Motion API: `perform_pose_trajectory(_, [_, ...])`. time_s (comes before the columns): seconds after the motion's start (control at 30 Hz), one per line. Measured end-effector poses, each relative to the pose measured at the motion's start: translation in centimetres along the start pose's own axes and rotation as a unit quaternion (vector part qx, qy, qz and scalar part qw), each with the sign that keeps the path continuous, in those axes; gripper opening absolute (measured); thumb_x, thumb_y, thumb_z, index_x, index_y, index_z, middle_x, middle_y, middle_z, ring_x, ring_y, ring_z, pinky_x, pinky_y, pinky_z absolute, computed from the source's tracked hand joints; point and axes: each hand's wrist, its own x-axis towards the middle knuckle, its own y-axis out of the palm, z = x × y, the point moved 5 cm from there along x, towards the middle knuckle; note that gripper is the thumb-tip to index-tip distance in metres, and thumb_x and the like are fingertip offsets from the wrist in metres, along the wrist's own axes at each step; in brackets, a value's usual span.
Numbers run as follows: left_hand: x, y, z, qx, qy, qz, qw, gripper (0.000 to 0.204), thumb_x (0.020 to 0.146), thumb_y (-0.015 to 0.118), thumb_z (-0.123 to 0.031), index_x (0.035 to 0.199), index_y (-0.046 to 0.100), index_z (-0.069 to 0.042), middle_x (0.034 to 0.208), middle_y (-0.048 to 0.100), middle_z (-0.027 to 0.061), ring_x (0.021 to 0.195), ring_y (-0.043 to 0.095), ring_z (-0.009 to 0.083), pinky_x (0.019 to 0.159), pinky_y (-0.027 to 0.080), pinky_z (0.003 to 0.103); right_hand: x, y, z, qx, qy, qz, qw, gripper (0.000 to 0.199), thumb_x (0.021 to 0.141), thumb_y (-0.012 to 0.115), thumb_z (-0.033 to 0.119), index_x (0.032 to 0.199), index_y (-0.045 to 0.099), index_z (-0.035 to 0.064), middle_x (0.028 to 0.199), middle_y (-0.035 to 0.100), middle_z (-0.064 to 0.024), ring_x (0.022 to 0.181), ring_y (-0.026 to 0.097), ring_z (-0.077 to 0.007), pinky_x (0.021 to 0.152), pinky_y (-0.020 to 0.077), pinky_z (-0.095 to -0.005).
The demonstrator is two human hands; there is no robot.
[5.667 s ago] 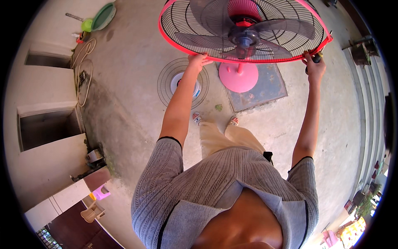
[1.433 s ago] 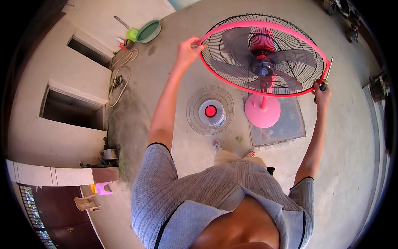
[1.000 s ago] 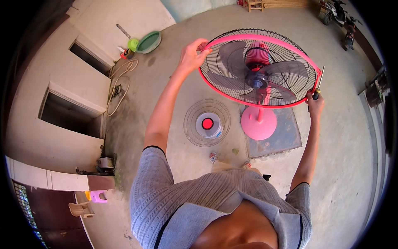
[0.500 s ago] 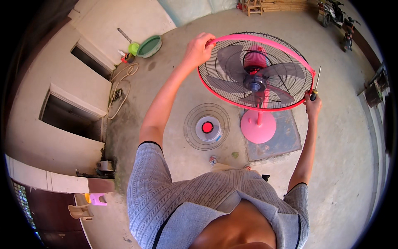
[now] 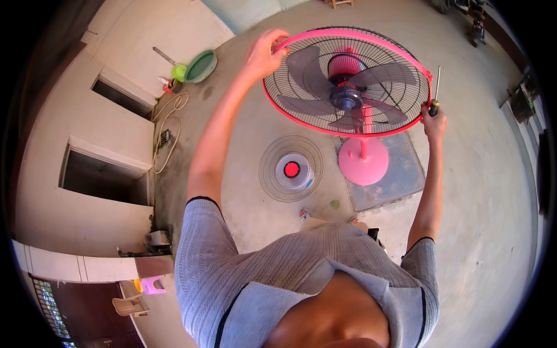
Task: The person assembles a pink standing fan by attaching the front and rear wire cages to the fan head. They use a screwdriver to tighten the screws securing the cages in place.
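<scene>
A pink pedestal fan (image 5: 346,100) is seen on the concrete floor (image 5: 470,232), straight ahead of the person, with its round base (image 5: 363,162) set on a grey square plate (image 5: 387,194). Dark translucent blades (image 5: 383,75) are framed by a black wire rear guard, and its edge is circled by a pink ring (image 5: 355,35).

The ring is gripped at its upper left by the left hand (image 5: 265,55), the fingers pinched narrowly on it. By the right hand (image 5: 434,123), at the ring's right edge, the black handle of a screwdriver (image 5: 433,108) is held in closed fingers, its metal shaft pointed upward.

Near the fan's base, on its left, a round wire grille (image 5: 292,169) with a red centre is placed at a white bucket (image 5: 300,181). A grey knitted top (image 5: 290,255) is worn. Farther left, a coiled hose (image 5: 175,133) and a green basin (image 5: 201,66) are found beside the wall (image 5: 116,229).
</scene>
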Motion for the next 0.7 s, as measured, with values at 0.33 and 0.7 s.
perform_pose_trajectory(0.33, [4.1,2.8,-9.8,0.117,0.211,-0.035,0.970,0.031,0.070,0.075,-0.014,0.099,0.063,-0.010,0.093,0.061,0.0028,0.086,0.061,0.0240,0.067,0.051,0.037,0.4,-0.3,0.2,-0.063,-0.018,-0.043,0.997,0.024,0.080,0.069,0.026,0.082,0.066,0.0024,0.054,0.058,-0.0047,0.047,0.055,-0.0110,0.049,0.0450,-0.0298])
perform_pose_trajectory(0.7, [4.6,3.8,-10.7,0.140,0.232,-0.039,0.962,0.012,0.073,0.071,-0.007,0.084,0.065,-0.007,0.079,0.059,0.0062,0.072,0.060,0.0263,0.060,0.048,0.037,-0.7,-0.6,2.5,0.000,-0.032,-0.050,0.998,0.024,0.076,0.071,0.024,0.087,0.067,0.0025,0.059,0.059,-0.0100,0.052,0.050,-0.0152,0.054,0.0443,-0.0337])
